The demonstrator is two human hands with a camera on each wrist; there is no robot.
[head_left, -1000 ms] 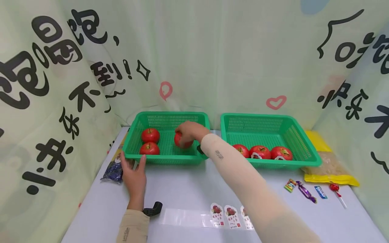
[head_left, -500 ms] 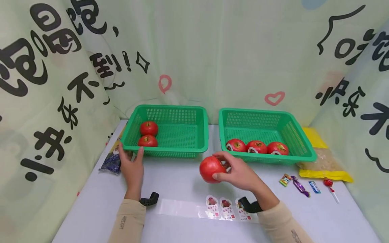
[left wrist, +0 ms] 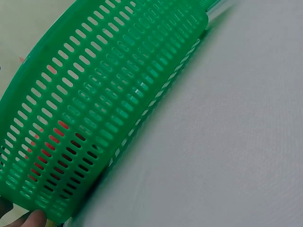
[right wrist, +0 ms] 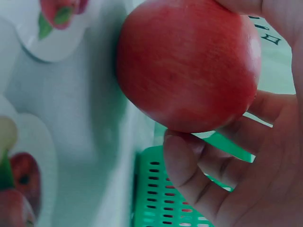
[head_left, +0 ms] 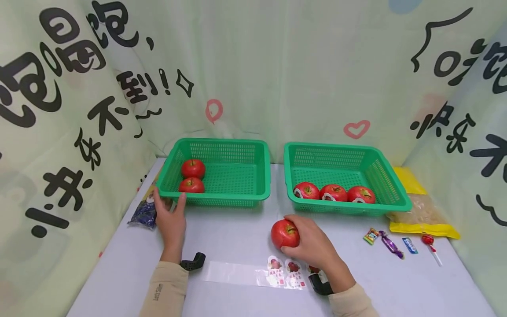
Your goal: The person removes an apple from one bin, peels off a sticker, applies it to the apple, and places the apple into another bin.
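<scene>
- Red apple (head_left: 284, 233): I am gripping it in my right hand (head_left: 313, 244), fingers curled round it, just above the table (head_left: 237, 233) at 12 o'clock of the sticker strip (head_left: 257, 277).
- My left hand (head_left: 171, 219) is pressing the left green basket (head_left: 222, 200) at its 7 o'clock corner, fingers straight, holding nothing.
- Two apples (head_left: 192, 176) are lying inside that basket.

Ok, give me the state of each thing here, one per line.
Held apple: gripped by the right hand, just above the sticker strip.
Left basket: two apples inside, left hand resting against its front corner.
Right basket: three apples with white stickers in a row.
Sticker strip: flat on the table, partly used.
Candies: wrapped, lying loose.
</scene>
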